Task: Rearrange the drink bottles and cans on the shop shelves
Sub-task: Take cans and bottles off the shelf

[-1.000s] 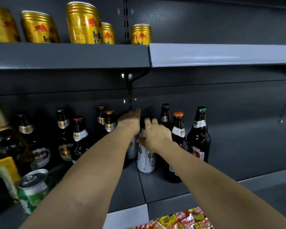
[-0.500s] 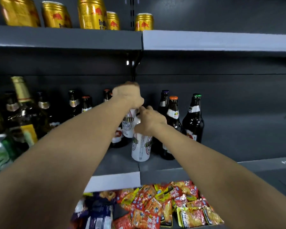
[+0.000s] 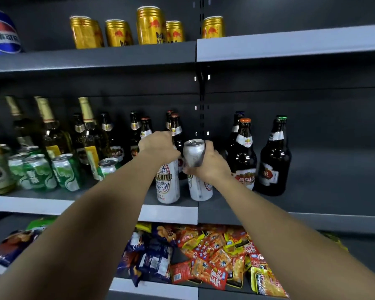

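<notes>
Gripping a plain silver can (image 3: 194, 153) round its lower body, the right hand (image 3: 210, 164) holds it lifted above the middle shelf (image 3: 236, 210), the can's long axis tilted so that its pull-tab top leans toward 11 o'clock and faces the camera; no writing shows on it. Directly below that hand, at 6 o'clock, a white can (image 3: 200, 188) stands upright on the shelf, its print too small to read. At 9 o'clock from the lifted can, the left hand (image 3: 158, 146) closes over the top of a tall white can (image 3: 167, 182) with a red-and-blue patterned label, which stands upright near the shelf's front edge, just beside the other white can. At 3 o'clock stand dark brown bottles: one with an orange cap (image 3: 243, 156) whose red label reads "U8" after two Chinese characters, and one with a green cap (image 3: 274, 161) also marked "U8". Further dark bottles (image 3: 145, 133) line the back at 10 o'clock, with gold-foil-necked bottles (image 3: 87, 131) and green cans (image 3: 63, 172) toward 9 o'clock. On the top shelf (image 3: 91, 57), gold Red Bull cans (image 3: 151, 26) with red bulls stand at 12 o'clock, and a blue Pepsi container (image 3: 2, 32) with Chinese lettering sits at the far left. At 6 o'clock, the lowest shelf holds heaped red, yellow and blue snack packets (image 3: 210, 258).
</notes>
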